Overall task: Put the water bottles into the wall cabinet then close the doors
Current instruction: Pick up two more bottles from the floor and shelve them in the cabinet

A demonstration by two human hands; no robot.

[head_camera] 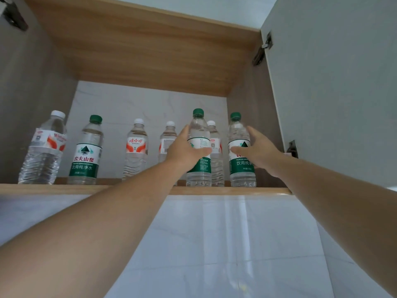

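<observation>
My left hand (186, 150) wraps a green-capped water bottle (198, 134) standing at the front of the wall cabinet shelf (64, 188), my right hand (256, 151) half-open against another green-capped bottle (238, 134), its fingers hidden behind, both covering the labels.

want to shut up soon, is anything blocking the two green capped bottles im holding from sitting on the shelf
Nothing visible. The left hand and right hand each grip a green-capped clear plastic bottle, both already upright at the wooden shelf's front edge.
</observation>
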